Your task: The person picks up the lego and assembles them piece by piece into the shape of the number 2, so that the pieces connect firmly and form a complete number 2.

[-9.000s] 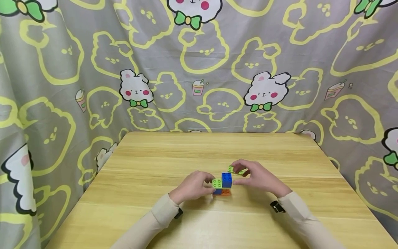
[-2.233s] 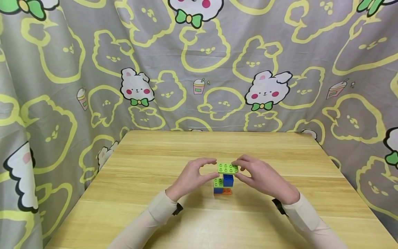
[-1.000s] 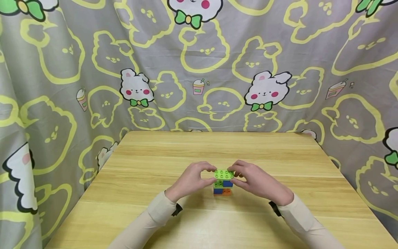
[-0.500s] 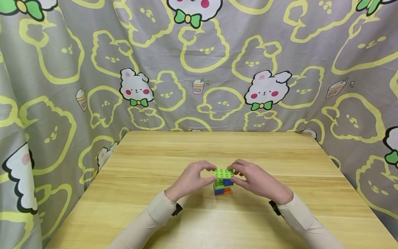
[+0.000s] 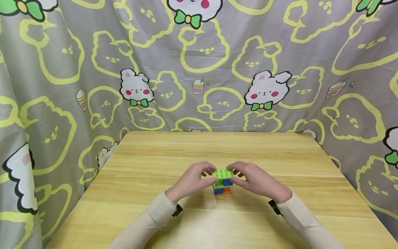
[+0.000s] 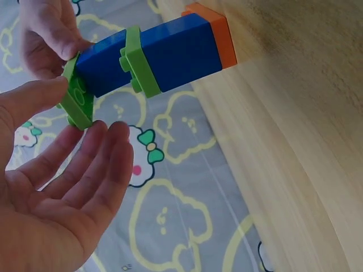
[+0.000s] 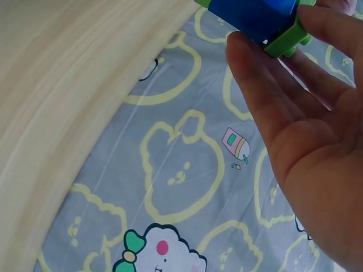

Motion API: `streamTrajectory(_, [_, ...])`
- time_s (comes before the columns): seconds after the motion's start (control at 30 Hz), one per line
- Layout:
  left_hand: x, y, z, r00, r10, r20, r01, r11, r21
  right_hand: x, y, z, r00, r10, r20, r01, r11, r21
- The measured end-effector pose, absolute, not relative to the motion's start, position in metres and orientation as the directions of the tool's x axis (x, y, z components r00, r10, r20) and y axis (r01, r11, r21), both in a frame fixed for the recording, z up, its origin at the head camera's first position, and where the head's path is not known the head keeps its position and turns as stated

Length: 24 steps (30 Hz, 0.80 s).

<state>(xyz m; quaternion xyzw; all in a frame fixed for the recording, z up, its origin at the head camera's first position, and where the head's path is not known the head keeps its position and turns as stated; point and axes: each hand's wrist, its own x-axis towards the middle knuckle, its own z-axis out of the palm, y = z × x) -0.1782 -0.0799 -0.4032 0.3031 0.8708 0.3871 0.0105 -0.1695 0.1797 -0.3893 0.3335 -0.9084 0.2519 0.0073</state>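
Note:
A small tower of toy building bricks stands on the table. Its lowest piece is an orange plate (image 5: 227, 190), with a lower blue brick (image 5: 218, 191) on its left part. Above these lies a lower green plate (image 6: 142, 62), bearing an upper blue brick (image 6: 105, 65) on its right half. The upper green plate (image 5: 223, 173) lies across the top, over the upper blue brick, its left half overhanging. My left hand (image 5: 193, 180) pinches this plate's left end between thumb and fingers. At the right end, my right hand (image 5: 255, 180) pinches it likewise.
The wooden table (image 5: 155, 152) stretches out around the tower. A patterned grey curtain (image 5: 199, 62) hangs behind it and along both sides. Each wrist carries a black strap mount, as at the right wrist mount (image 5: 275, 207).
The right hand brought the upper green plate from behind the tower to above it, then down onto the upper blue brick. The left hand left the lower green plate and took the upper one's left end.

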Motion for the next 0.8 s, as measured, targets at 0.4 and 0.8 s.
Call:
streamTrajectory(0.4, [-0.1792,-0.0797,-0.4085,-0.824,0.553,0.120,0.406,0.429,0.807,-0.1713,0.1771,-0.3944,-0.784,-0.587,0.204,-0.597,0.622,-0.506])
streamTrajectory(0.8, [-0.1801,-0.0817,-0.4083,-0.824,0.559,0.089,0.362,0.399,0.843,-0.1704,0.1761,-0.3976,-0.784,-0.574,0.238,-0.605,0.620,-0.499])
